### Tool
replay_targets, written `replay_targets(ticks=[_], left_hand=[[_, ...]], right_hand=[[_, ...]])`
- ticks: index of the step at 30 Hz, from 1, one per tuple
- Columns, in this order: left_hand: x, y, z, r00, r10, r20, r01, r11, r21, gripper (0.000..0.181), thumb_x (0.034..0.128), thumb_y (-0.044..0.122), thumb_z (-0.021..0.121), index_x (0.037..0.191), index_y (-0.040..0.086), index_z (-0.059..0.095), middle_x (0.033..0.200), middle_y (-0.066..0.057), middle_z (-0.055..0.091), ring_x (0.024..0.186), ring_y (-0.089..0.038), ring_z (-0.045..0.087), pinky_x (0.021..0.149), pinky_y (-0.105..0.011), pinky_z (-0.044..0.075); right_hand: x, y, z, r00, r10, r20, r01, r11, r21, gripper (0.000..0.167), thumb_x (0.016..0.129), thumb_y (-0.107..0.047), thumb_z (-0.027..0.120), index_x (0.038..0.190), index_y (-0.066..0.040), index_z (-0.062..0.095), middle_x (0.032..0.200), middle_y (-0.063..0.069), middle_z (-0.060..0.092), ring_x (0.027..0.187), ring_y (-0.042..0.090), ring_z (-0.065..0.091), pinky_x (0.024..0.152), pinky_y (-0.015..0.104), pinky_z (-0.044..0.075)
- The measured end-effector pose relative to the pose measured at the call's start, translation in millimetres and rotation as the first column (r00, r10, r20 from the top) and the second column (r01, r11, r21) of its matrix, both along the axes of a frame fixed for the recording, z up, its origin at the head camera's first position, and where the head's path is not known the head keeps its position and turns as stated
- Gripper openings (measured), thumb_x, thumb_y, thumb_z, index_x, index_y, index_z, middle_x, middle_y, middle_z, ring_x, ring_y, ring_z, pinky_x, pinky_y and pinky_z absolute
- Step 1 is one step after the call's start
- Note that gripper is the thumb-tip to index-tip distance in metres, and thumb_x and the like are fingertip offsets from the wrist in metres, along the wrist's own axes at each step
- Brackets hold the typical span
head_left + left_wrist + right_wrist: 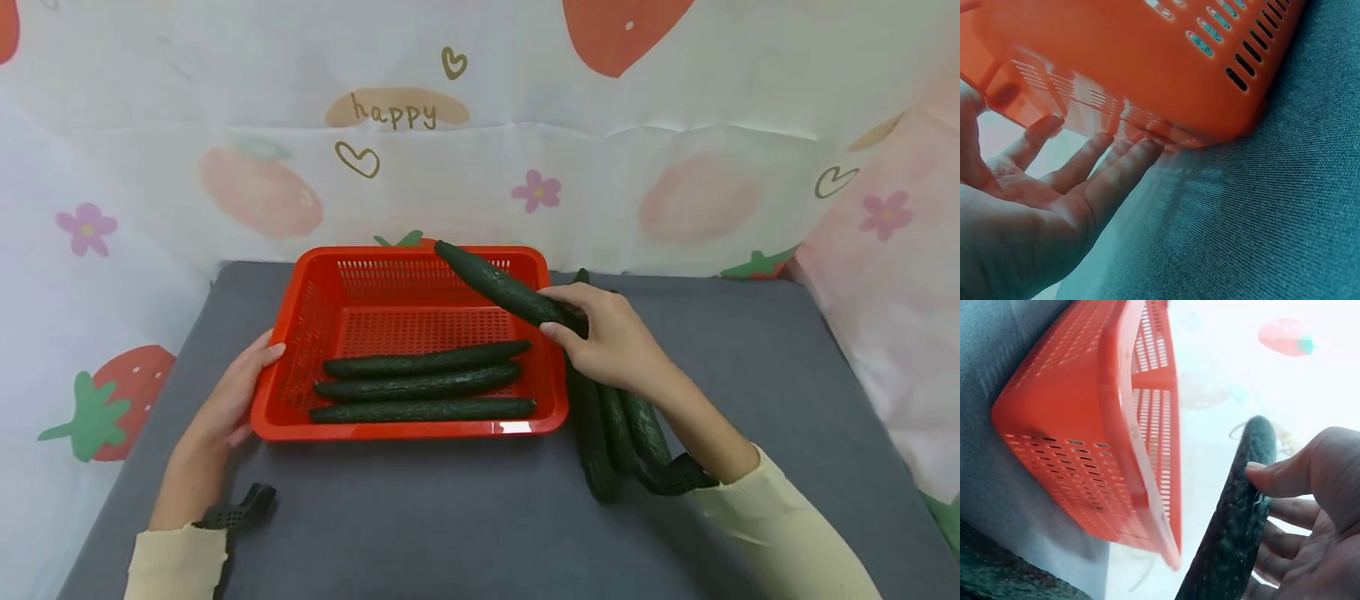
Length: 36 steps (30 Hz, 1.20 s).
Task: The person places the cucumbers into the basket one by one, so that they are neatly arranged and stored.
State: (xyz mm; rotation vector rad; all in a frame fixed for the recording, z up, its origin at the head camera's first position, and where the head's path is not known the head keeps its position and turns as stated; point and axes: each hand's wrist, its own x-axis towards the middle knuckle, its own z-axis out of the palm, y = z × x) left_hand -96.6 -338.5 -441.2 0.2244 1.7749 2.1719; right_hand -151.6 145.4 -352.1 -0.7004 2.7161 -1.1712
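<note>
My right hand pinches one end of a dark green cucumber between thumb and fingers. The cucumber slants over the right back part of a red plastic basket, above its rim. Inside the basket, three cucumbers lie side by side toward the front. My left hand holds the basket's left side, thumb on the rim. In the left wrist view, the fingertips touch the slotted outer wall. More cucumbers lie on the table right of the basket, partly hidden by my right hand and wrist.
A grey cloth covers the table under the basket. Behind it hangs a pale printed curtain with strawberries, flowers and hearts. Each wrist carries a dark strap mount, the left one just above the cloth.
</note>
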Motion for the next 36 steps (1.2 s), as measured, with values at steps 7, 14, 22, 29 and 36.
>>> replay_targets(ticks=[7,14,22,29,36], left_hand=[[-0.3,-6.4,3.1,0.999,0.04,-0.012,-0.04,0.999,-0.014,0.043,0.1157,0.019,0.034,0.158,0.018,0.037,0.127,0.004,0.071,0.107,-0.01,0.076,0.088,-0.029,0.065],[-1.8,-5.0,2.9,1.0,0.016,0.003,-0.016,1.0,-0.004,0.043,0.1157,0.019,0.033,0.158,0.02,0.037,0.124,0.004,0.074,0.104,-0.01,0.077,0.088,-0.029,0.065],[-2.2,-2.5,4.7,1.0,0.018,0.018,-0.018,1.0,0.003,0.041,0.1158,0.02,0.034,0.157,0.021,0.039,0.121,0.005,0.075,0.102,-0.01,0.079,0.087,-0.029,0.065],[-3.7,-0.7,6.8,0.999,0.037,0.039,-0.036,0.999,-0.03,0.039,0.1155,0.023,0.038,0.155,0.021,0.039,0.123,0.005,0.074,0.103,-0.01,0.078,0.087,-0.029,0.065],[-1.2,-2.7,5.3,0.999,0.038,0.036,-0.037,0.999,-0.036,0.039,0.1157,0.023,0.037,0.154,0.023,0.04,0.122,0.006,0.075,0.103,-0.009,0.078,0.088,-0.028,0.065]], right_hand=[[-4.1,-15.8,6.5,0.999,0.029,-0.031,-0.027,0.997,0.066,0.043,0.101,-0.016,0.07,0.143,-0.009,0.064,0.136,0.014,0.069,0.07,0.019,0.057,0.07,0.036,0.049],[-4.0,-24.5,12.8,0.996,0.055,-0.071,-0.049,0.995,0.086,0.04,0.101,-0.017,0.071,0.141,-0.011,0.066,0.13,0.009,0.073,0.086,0.023,0.065,0.075,0.041,0.054],[-7.0,-42.8,21.2,0.989,0.102,-0.107,-0.086,0.986,0.145,0.043,0.1,-0.019,0.073,0.142,-0.012,0.065,0.138,0.008,0.071,0.086,0.023,0.063,0.053,0.03,0.04],[-12.0,-58.0,23.6,0.981,0.128,-0.148,-0.093,0.97,0.226,0.043,0.101,-0.022,0.071,0.143,-0.013,0.064,0.138,0.006,0.071,0.105,0.023,0.071,0.056,0.032,0.052],[-12.2,-73.6,25.5,0.963,0.161,-0.214,-0.101,0.959,0.265,0.043,0.101,-0.022,0.071,0.142,-0.012,0.065,0.136,0.006,0.072,0.101,0.023,0.072,0.066,0.04,0.061]])
